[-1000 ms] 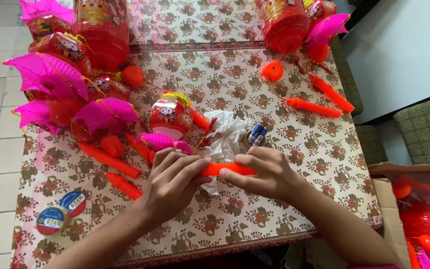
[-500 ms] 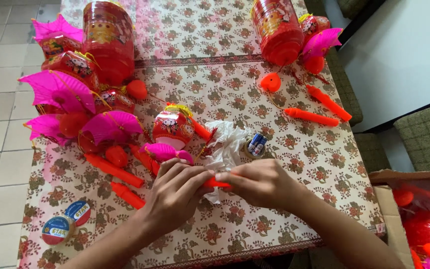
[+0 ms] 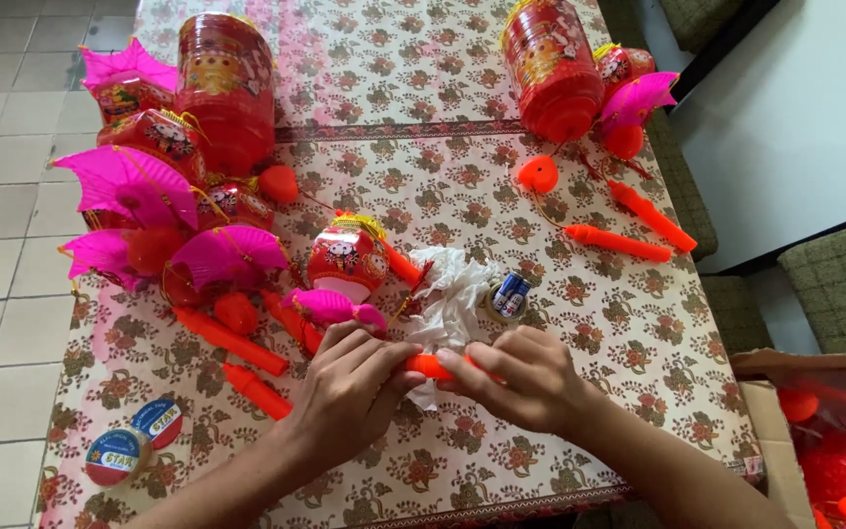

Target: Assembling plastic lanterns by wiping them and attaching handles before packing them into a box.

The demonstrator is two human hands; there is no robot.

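Gripping an orange plastic stick [image 3: 430, 366] from both ends, the left hand [image 3: 350, 392] and right hand [image 3: 521, 377] are meeting over the patterned table [image 3: 423, 186], fingers closing around it, just below crumpled white plastic wrap [image 3: 457, 289].

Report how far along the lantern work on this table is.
Done, by the look of it: several red lanterns with pink fans stand at the table's far end. In hand: the left hand and right hand grip one orange stick. Left: loose orange sticks and a small lantern lie unattached.
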